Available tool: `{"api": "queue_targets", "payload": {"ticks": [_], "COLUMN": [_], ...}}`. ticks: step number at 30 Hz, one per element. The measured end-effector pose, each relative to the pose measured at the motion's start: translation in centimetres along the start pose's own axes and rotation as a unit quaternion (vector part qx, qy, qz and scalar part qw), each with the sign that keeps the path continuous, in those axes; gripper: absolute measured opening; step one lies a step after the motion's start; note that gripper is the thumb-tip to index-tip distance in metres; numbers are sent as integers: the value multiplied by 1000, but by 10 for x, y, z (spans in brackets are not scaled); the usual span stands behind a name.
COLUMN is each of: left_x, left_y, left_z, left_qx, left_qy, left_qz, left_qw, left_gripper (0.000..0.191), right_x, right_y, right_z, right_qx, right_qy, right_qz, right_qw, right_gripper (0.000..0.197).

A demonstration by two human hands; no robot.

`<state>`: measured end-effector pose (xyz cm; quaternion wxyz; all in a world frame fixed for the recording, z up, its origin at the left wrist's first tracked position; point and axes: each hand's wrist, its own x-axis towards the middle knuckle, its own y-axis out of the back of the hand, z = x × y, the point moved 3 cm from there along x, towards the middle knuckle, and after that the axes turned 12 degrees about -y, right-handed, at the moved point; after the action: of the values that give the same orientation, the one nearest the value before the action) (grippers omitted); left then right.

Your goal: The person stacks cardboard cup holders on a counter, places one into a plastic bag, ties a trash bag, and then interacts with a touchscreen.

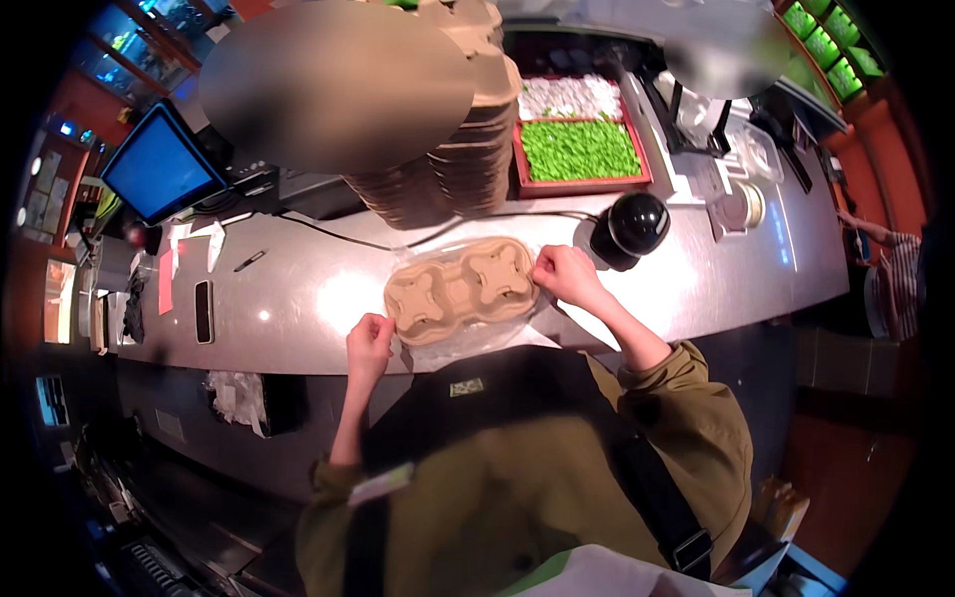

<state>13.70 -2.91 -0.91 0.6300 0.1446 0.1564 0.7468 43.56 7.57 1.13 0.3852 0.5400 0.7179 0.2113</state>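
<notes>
A brown molded-pulp cup carrier with two cup wells (pixel 460 291) lies on a clear plastic bag (pixel 468 334) at the near edge of the metal counter. At its left end is my left hand (pixel 371 339), fingers curled together by the bag's edge. My right hand (pixel 565 274) is at the carrier's right end, fingertips pinched beside its rim. Whether either hand grips the thin plastic or the carrier's rim cannot be made out. Part of the bag is hidden beneath the carrier.
Tall stacks of pulp carriers (pixel 477 168) stand behind. A black domed device (pixel 638 224) is at right, near a red-framed tray of green and white pieces (pixel 582 153). A phone (pixel 204 312), pen (pixel 251 260) and blue-screened monitor (pixel 160 168) are left; a cable (pixel 336 237) crosses the counter. Another person (pixel 899 276) stands far right.
</notes>
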Motion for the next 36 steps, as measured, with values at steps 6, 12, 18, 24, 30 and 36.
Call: {"api": "queue_targets", "payload": {"ticks": [6, 12, 18, 24, 30, 36], "left_x": [6, 7, 0, 45, 185, 169], "left_y": [2, 2, 8, 57, 95, 80], "left_z": [-2, -4, 15, 161, 213, 162], "left_qx": [148, 120, 35, -86, 34, -62], "left_qy": [-41, -15, 20, -228, -273, -219], "left_qz": [34, 38, 47, 168, 207, 209], "left_qw": [988, 992, 998, 955, 939, 951], "left_gripper": [25, 18, 11, 6, 15, 19], "right_x": [1, 1, -15, -44, 57, 61], "right_y": [2, -4, 19, 116, 155, 130], "right_z": [-5, 3, -8, -89, -154, -117], "right_qx": [-10, 25, 153, 396, 452, 461], "right_qy": [12, 71, 48, 204, 188, 161], "right_qz": [-6, 60, 20, 149, 154, 156], "right_qw": [1000, 995, 987, 883, 858, 859], "right_gripper": [22, 18, 18, 9, 22, 25]}}
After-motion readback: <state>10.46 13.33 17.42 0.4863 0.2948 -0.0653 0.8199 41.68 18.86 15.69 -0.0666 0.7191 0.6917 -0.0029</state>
